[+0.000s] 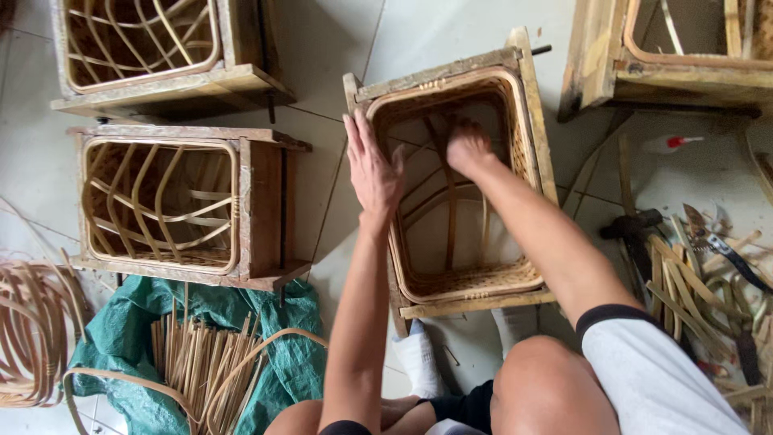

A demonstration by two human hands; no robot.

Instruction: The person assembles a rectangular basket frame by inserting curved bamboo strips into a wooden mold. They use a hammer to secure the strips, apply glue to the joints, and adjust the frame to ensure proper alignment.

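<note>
L hand (372,169) lies flat, fingers open, on rim of square woven rattan basket in wooden frame (527,105). R hand (469,149) reaches inside w/ fingers curled; grip contents can't tell.

- Basket (471,282) interior: open from above; crossing rattan ribs (451,209) obstruct the lower part.
- Bare floor tiles (322,145) left of the wooden frame (439,76): passable strip.
- Right side: blocked by hammer (632,229) and scattered offcuts (692,298).
- Lower left: cane bundle (189,354) on green tarp (121,330).
</note>
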